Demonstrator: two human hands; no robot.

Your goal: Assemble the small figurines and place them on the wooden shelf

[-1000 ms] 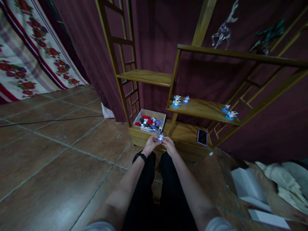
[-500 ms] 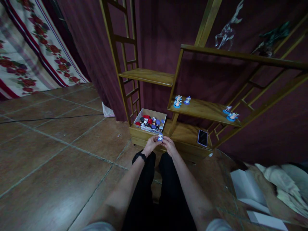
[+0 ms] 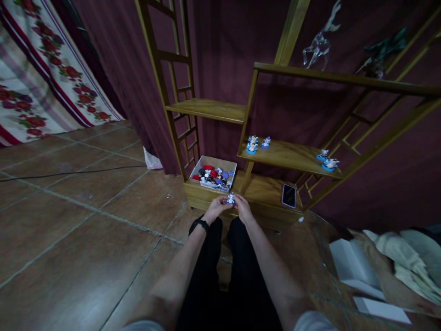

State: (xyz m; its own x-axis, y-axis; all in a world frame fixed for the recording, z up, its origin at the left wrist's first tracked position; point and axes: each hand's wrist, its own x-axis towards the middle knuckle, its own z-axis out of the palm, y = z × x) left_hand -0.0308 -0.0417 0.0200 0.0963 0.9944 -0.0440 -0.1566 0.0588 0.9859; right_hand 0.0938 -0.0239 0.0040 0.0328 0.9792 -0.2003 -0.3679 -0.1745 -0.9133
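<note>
Between my two hands is a small white and purple figurine, upright on a bluish base. My left hand pinches it from the left, and my right hand grips it from the right. Just beyond the hands, a shallow box holds several red, black, white and purple figurines. On the shelf above stand a purple-based figurine and two blue-based ones at its left. Two more blue-based figurines stand at its right end.
A phone lies on the wooden unit's lower board. Higher up are a clear deer ornament and a dark green ornament. White box pieces and cloth lie at the right. A black cable crosses the tiled floor.
The view has shifted slightly, so the shelf unit sits a little further left. Both hands still hold the figurine, which looks slightly turned.
</note>
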